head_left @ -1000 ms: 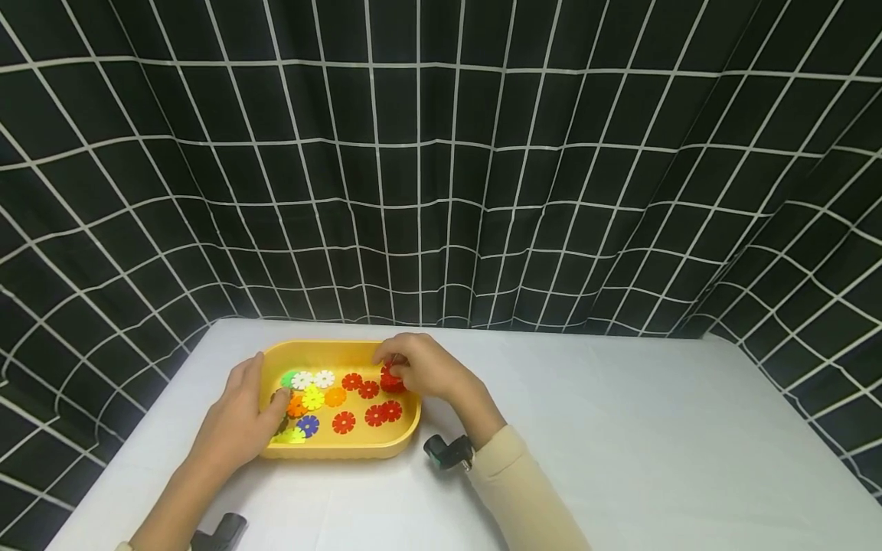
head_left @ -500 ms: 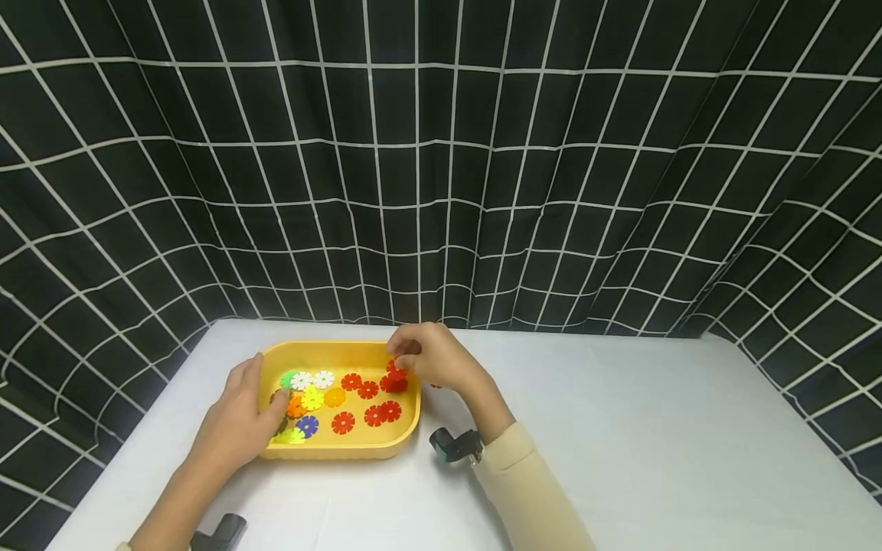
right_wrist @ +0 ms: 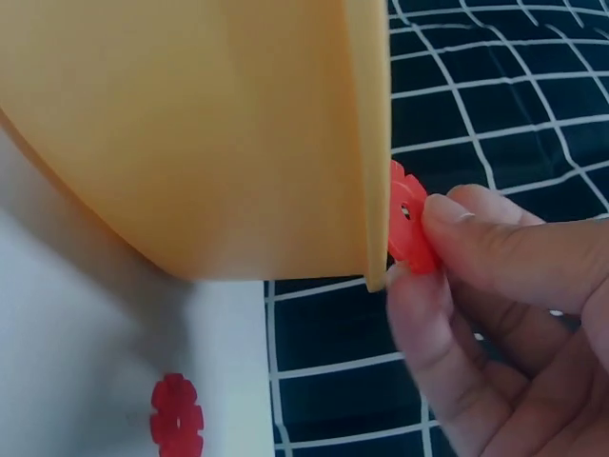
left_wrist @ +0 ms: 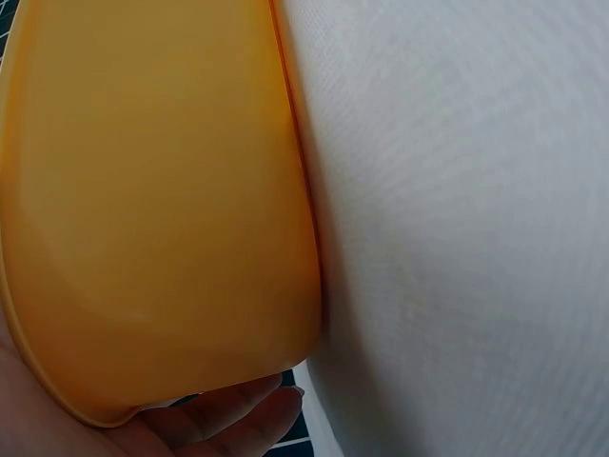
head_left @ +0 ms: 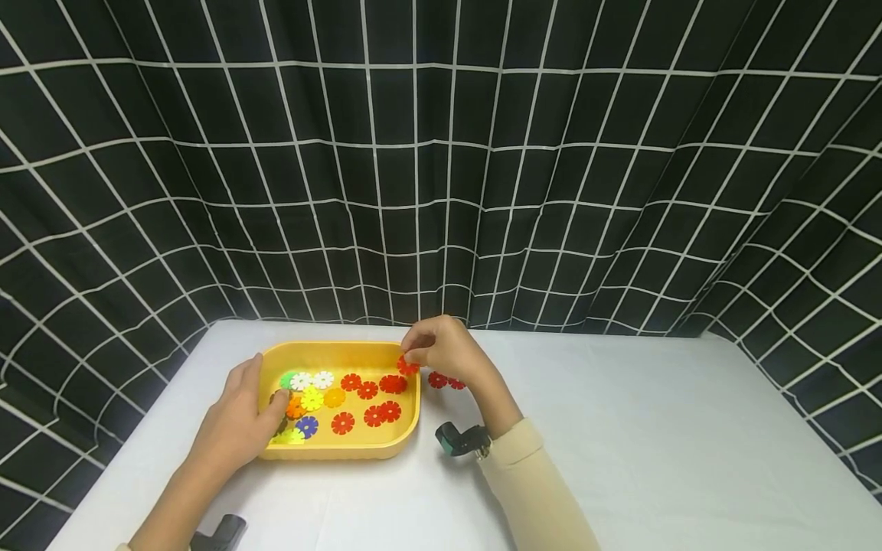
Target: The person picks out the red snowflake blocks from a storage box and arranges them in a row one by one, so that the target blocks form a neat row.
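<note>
A yellow tray (head_left: 338, 451) holds notched flower-shaped plastic discs, with several red discs (head_left: 343, 422) in its right half. At its left end my left hand (head_left: 237, 417) grips the rim, thumb inside and fingers outside; the left wrist view shows fingers behind the tray wall (left_wrist: 162, 209). My right hand (head_left: 444, 352) pinches one red disc (right_wrist: 409, 224) between thumb and fingers, right at the tray's upper right rim. Two more red discs (head_left: 437, 379) lie on the white cloth just outside the tray, partly under the right forearm.
White (head_left: 323, 379), yellow (head_left: 312, 399), orange (head_left: 334, 397), green and blue (head_left: 307, 426) discs lie in the tray's left half. A white cloth (head_left: 620, 444) covers the table. Behind it hangs a black curtain (head_left: 441, 176) with a white grid.
My right hand has moved right from inside the tray to its rim, carrying a red disc. Red discs on the cloth have come into view. The left hand stays at the tray's left end.
</note>
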A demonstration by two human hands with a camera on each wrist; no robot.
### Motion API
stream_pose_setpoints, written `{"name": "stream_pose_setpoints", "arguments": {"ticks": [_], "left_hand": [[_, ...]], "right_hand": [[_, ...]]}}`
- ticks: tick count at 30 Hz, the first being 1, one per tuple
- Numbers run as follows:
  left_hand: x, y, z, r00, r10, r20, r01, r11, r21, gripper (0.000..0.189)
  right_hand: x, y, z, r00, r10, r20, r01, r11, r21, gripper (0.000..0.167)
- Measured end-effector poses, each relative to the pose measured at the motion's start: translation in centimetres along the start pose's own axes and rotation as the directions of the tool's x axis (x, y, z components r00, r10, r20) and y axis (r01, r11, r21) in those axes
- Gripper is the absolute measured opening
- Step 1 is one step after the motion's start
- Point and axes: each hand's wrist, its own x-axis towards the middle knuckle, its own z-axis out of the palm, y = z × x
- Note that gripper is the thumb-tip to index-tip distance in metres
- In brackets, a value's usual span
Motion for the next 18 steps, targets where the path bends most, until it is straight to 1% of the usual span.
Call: {"name": "stream_pose_setpoints", "arguments": {"ticks": [4,7,12,15,18], "left_hand": [[0.0,0.0,0.0,1.000,-0.006,0.006,0.006,1.000,-0.002,0.080],[0.0,0.0,0.0,1.000,-0.004,0.005,0.004,1.000,0.001,0.080],[0.0,-0.1,0.0,1.000,-0.004,0.005,0.004,1.000,0.004,0.080],[0.1,-0.2,0.1,1.000,-0.004,0.003,0.004,1.000,0.004,0.080],[0.1,-0.2,0.1,1.000,-0.003,-0.002,0.003,1.000,0.004,0.080]], "right_hand": [[0.0,0.2,-0.4,0.999,0.035,0.015,-0.035,0.999,0.001,0.010],[-0.1,0.4,-0.7,0.997,0.064,0.054,-0.065,0.998,0.020,0.008],[-0.2,0.8,-1.1,0.985,0.126,0.114,-0.134,0.989,0.066,0.004],[-0.3,0.9,-1.4,0.983,0.151,0.106,-0.159,0.984,0.076,0.003],[-0.3,1.1,-1.6,0.982,0.177,0.071,-0.183,0.979,0.086,0.004]]}}
